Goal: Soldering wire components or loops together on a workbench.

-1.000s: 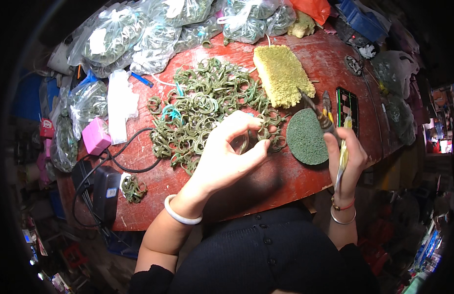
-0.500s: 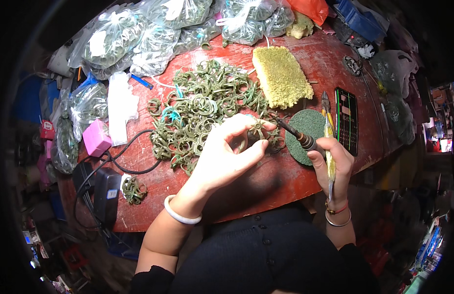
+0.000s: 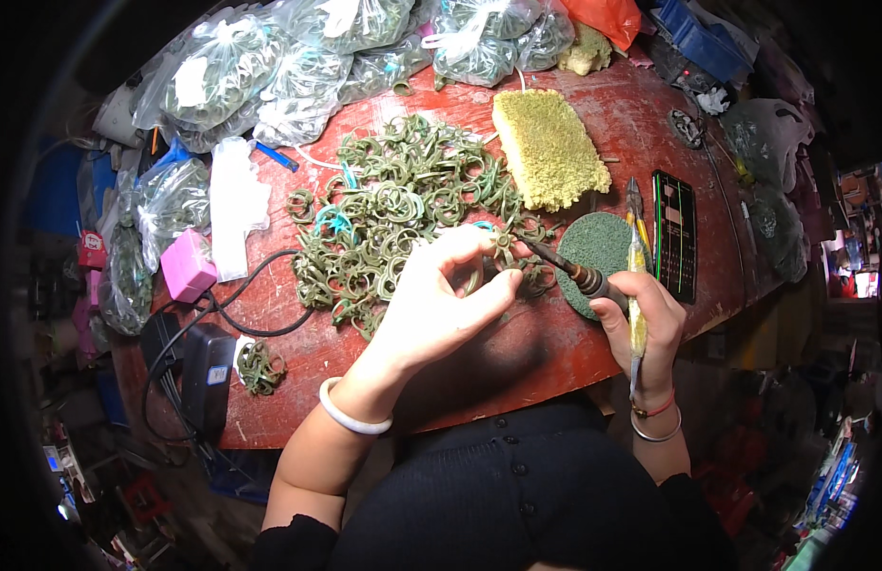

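Note:
My left hand (image 3: 431,314) pinches a small olive-green piece with a star-like top (image 3: 503,246) beside a large pile of similar green rings and loose pieces (image 3: 393,176). My right hand (image 3: 650,324) grips a dark pen-shaped tool, like a soldering iron (image 3: 579,271), its tip at that piece, and a slim yellow-handled tool (image 3: 637,314) held upright. A round green textured pad (image 3: 586,233) lies under the tools. A yellow rough sponge block (image 3: 550,147) sits behind the pad. Pliers (image 3: 633,200) and a phone (image 3: 674,238) lie at its right.
Bags of green pieces (image 3: 217,71) crowd the back of the red table (image 3: 260,419). A pink block (image 3: 187,265), a black box with cables (image 3: 203,381) and a small green cluster (image 3: 260,366) are on the left. A blue bin (image 3: 698,43) stands at the back right.
My right hand has moved left and lower, bringing the dark tool's tip from near the yellow sponge down to the piece in my left hand, which has stayed nearly still.

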`<state>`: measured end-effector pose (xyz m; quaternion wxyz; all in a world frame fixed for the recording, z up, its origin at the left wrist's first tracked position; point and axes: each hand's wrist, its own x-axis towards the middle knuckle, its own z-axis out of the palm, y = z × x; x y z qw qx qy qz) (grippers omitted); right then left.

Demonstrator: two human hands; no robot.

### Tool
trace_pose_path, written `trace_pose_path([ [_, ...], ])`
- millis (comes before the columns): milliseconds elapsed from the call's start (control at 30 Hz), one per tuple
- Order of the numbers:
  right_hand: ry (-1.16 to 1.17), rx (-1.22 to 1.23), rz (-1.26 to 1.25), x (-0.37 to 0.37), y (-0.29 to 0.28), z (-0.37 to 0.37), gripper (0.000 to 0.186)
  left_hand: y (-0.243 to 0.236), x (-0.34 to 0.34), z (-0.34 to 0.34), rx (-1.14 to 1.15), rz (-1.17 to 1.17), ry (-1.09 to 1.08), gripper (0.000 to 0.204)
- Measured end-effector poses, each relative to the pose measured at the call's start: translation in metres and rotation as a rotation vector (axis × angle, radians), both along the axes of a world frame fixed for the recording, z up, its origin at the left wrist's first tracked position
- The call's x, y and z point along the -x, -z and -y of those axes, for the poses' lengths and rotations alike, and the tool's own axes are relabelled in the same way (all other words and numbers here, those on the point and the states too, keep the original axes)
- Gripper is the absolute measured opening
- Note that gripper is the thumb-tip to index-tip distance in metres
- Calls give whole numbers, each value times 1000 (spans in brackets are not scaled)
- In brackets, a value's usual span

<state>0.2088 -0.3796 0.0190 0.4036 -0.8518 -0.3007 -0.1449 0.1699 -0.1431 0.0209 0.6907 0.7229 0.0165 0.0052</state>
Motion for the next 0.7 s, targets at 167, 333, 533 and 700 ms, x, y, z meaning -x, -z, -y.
trace_pose_path([
  [167, -8, 38, -3, 1, 0, -1, 28, 11, -1, 0, -20, 70, -20, 15],
  [333, -2, 39, 6, 1, 1, -2, 28, 9, -2, 1, -57, 62, -32, 21],
  [533, 10, 42, 10, 1, 1, -2, 28, 9, 2, -7, -88, -4, 70, 13],
  [700, 8, 46, 16, 1, 3, -1, 28, 9, -1, 4, 96, 61, -20, 15],
])
